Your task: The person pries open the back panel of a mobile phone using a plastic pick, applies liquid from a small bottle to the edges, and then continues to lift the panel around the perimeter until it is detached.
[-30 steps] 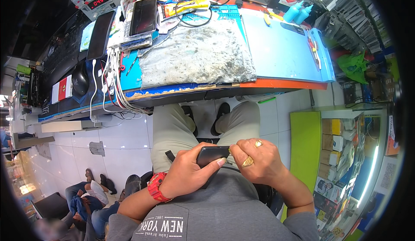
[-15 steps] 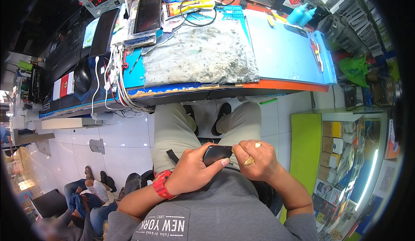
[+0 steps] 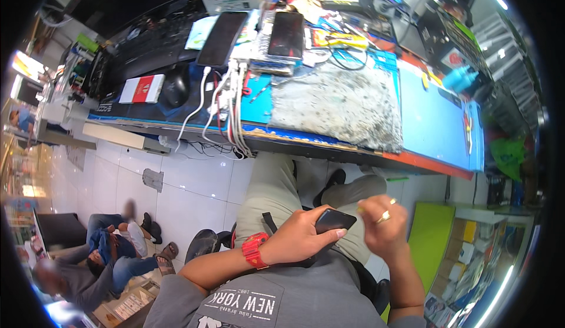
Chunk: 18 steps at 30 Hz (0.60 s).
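Drop risk first: we judged the dark phone (image 3: 336, 221) could slip, as only the left hand (image 3: 303, 234) had it, in mid-air on the wearer's side of the stained cloth (image 3: 341, 101), with hard floor tiles (image 3: 188, 181) lower than that cloth. A loose thumb or a knock from the right hand (image 3: 384, 228), just beside the phone's corner, would cause it. Second risk: white cables (image 3: 236, 107) hung over the bench edge left of the cloth; a snagging knee could drag them.

Grip: we saw the left hand closed round the phone, thumb across its face, fingers behind it. The right hand, also on the wearer's side of the cloth and further right than the phone, was half curled and blurred; we couldn't make out whether it pinched anything, nor whether it touched the phone.
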### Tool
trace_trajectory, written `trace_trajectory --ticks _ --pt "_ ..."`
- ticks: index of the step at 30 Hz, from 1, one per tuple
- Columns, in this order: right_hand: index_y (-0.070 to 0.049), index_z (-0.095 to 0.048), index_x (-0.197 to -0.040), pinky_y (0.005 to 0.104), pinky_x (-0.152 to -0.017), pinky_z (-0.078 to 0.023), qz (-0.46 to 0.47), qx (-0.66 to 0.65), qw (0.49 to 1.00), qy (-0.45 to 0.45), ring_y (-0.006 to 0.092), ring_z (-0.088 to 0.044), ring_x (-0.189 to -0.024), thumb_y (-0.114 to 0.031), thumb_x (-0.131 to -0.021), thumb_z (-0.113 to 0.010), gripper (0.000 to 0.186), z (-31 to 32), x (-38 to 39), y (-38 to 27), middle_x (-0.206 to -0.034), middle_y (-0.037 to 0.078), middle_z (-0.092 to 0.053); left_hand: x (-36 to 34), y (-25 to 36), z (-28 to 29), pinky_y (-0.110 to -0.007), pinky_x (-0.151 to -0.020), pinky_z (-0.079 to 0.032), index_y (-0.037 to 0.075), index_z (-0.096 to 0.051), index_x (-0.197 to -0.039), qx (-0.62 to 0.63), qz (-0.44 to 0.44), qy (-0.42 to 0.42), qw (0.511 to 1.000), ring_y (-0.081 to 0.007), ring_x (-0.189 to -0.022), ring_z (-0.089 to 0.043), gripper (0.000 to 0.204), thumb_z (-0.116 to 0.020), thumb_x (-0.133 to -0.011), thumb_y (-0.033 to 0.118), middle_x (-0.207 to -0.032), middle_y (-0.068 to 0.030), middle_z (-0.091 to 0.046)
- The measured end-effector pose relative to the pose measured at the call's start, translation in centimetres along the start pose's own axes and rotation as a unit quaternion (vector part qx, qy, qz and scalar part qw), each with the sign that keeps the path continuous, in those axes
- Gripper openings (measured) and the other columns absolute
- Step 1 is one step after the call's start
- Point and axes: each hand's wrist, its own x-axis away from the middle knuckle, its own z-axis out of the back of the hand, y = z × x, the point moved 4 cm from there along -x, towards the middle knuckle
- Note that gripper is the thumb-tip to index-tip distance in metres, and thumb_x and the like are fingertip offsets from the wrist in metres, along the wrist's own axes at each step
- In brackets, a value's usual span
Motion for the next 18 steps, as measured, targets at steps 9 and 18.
trace_trajectory --ticks 9,18 --pt "0.0 -0.067 -0.11 0.0445 -0.075 -0.051 0.016 0.145 0.988 0.047 0.0336 -0.065 -0.084 -0.007 -0.086 -0.073 0.026 -2.6 -13.3 6.5 -0.094 0.016 -0.069 0.6 -1.1 1.0 -0.033 -0.066 -0.052 -0.002 -0.066 -0.107 0.016 -0.033 0.012 0.999 -0.0174 -0.069 -0.067 0.034 -0.074 -0.093 0.028 -0.078 -0.0115 -0.071" --pt "-0.003 -0.072 -0.099 0.0433 -0.082 -0.047 0.1 0.148 0.984 -0.008 0.0309 -0.059 -0.094 -0.013 -0.083 -0.074 0.02 -9.4 -18.6 1.0 -0.095 0.011 -0.064 0.8 -2.8 3.3 -0.027 -0.079 -0.052 -0.001 -0.065 -0.116 0.047 0.035 -0.003 0.998 -0.0074 -0.088 -0.064 0.035 -0.075 -0.094 0.025 -0.096 -0.0034 -0.072"
